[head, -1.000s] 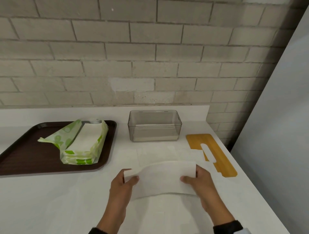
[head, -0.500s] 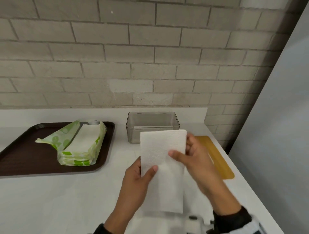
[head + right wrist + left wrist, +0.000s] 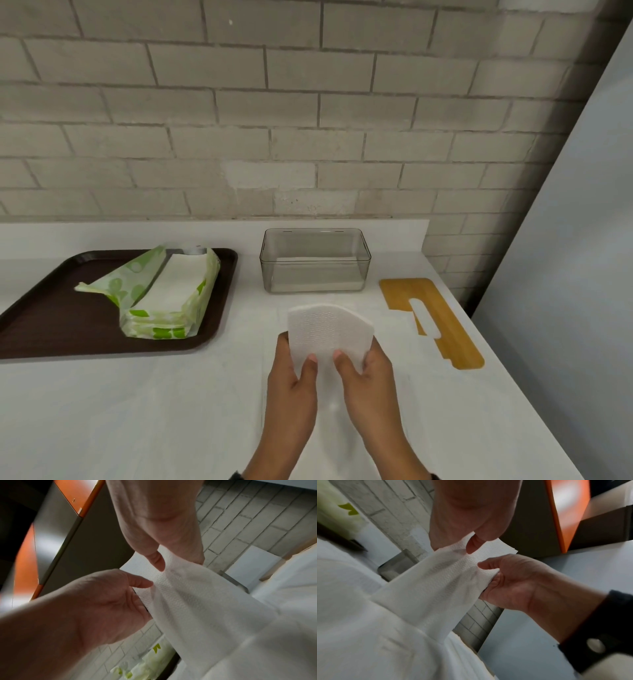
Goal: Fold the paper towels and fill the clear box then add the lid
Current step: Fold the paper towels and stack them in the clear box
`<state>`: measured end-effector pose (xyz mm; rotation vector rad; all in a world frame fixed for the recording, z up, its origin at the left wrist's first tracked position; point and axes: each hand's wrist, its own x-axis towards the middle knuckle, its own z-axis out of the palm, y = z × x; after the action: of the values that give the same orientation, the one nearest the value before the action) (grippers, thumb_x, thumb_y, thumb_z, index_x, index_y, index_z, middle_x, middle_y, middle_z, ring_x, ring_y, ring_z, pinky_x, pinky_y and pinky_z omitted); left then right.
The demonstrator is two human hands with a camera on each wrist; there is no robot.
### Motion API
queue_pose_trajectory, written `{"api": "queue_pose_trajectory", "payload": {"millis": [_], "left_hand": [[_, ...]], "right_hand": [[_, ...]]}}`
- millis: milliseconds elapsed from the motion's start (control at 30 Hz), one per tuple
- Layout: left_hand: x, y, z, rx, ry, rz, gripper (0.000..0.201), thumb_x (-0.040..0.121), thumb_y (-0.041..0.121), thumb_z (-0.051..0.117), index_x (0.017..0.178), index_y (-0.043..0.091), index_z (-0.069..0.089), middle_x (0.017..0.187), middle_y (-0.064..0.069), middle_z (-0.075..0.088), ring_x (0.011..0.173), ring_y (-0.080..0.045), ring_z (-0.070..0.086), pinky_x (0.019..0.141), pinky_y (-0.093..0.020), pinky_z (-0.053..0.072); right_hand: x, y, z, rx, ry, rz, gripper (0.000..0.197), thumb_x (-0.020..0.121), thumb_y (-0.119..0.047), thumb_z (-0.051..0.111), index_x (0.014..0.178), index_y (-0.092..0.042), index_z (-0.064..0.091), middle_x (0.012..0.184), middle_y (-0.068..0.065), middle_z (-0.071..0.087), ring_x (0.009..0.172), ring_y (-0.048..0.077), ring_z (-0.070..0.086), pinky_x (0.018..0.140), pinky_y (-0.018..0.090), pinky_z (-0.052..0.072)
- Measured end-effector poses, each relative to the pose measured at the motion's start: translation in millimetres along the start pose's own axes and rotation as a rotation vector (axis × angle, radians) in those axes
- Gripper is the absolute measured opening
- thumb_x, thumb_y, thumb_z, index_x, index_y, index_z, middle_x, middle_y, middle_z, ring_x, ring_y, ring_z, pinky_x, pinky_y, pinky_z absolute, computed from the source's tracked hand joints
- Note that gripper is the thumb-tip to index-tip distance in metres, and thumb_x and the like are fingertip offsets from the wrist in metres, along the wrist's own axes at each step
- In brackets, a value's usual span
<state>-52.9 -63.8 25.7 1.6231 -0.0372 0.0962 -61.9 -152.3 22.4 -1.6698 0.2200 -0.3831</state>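
Note:
A folded white paper towel [image 3: 329, 330] is held just above the white counter, in front of the clear box [image 3: 315, 260]. My left hand [image 3: 297, 365] pinches its lower left edge, thumb on the near face. My right hand [image 3: 358, 364] pinches the lower right edge the same way. In the left wrist view the towel [image 3: 436, 588] hangs from my left thumb [image 3: 472, 545], with my right hand [image 3: 510, 581] beside it. The right wrist view shows the towel [image 3: 197, 601] between both thumbs. The box stands open, and a pale layer shows through its lower part. The wooden lid [image 3: 431, 320], with a slot in it, lies flat to the right.
A dark brown tray [image 3: 44, 315] sits at the left with an open green-and-white pack of paper towels [image 3: 164, 298] on it. A brick wall runs behind the counter. The counter's right edge lies just beyond the lid, next to a grey panel [image 3: 565, 274].
The towel was held wide and flat, then turned upright and long. Now it is folded shorter and both hands have brought it down close to the counter.

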Motion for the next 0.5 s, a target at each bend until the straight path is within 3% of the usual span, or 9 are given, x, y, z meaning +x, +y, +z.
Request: {"api": "queue_pose_trajectory", "payload": {"millis": [67,133,200,300,433,500], "left_hand": [[-4,8,2,-0.022,-0.007,0.047,0.031,0.095,0.001,0.045,0.108,0.03,0.046,0.102,0.011,0.059,0.088,0.008,0.06,0.064,0.002,0.041],[-5,13,2,-0.061,-0.014,0.08,0.034,0.094,-0.002,0.046,0.101,0.032,0.047,0.097,0.016,0.059,0.083,0.018,0.057,0.062,0.001,0.041],[-2,9,2,-0.055,-0.03,0.064,0.036,0.093,-0.004,0.046,0.1,0.031,0.048,0.098,0.013,0.06,0.083,0.017,0.058,0.062,0.0,0.042],[-4,3,5,0.004,-0.056,0.015,0.036,0.091,-0.006,0.046,0.107,0.026,0.049,0.103,0.003,0.062,0.084,0.003,0.061,0.06,-0.001,0.043],[-7,5,7,-0.022,0.05,0.086,0.035,0.091,-0.003,0.049,0.098,0.031,0.05,0.095,0.014,0.061,0.085,0.011,0.059,0.065,0.0,0.043],[-5,2,7,-0.024,0.057,0.043,0.039,0.091,-0.005,0.047,0.098,0.033,0.049,0.096,0.015,0.06,0.089,0.002,0.06,0.065,0.0,0.043]], "right_hand": [[0,-3,-1,0.02,0.033,-0.016,0.029,0.091,-0.01,0.055,0.113,-0.03,0.053,0.105,-0.009,0.064,0.098,0.007,0.062,0.068,0.006,0.05],[1,-6,-4,0.086,0.056,-0.053,0.029,0.09,-0.008,0.057,0.111,-0.028,0.054,0.101,-0.012,0.064,0.092,0.002,0.063,0.066,0.004,0.048],[3,-4,-4,0.074,0.059,-0.044,0.031,0.089,-0.005,0.058,0.109,-0.029,0.055,0.098,-0.016,0.064,0.09,0.001,0.063,0.064,0.005,0.048],[4,6,-3,0.05,0.033,0.066,0.03,0.086,0.0,0.057,0.093,-0.029,0.059,0.092,-0.011,0.065,0.09,0.009,0.064,0.061,0.01,0.047],[3,4,-4,0.089,0.067,0.02,0.025,0.086,-0.005,0.062,0.099,-0.026,0.061,0.092,-0.008,0.067,0.088,0.008,0.063,0.069,0.012,0.049],[4,8,-4,0.047,0.013,0.041,0.026,0.085,-0.002,0.061,0.095,-0.026,0.062,0.09,-0.007,0.068,0.085,0.01,0.064,0.065,0.011,0.049]]}}
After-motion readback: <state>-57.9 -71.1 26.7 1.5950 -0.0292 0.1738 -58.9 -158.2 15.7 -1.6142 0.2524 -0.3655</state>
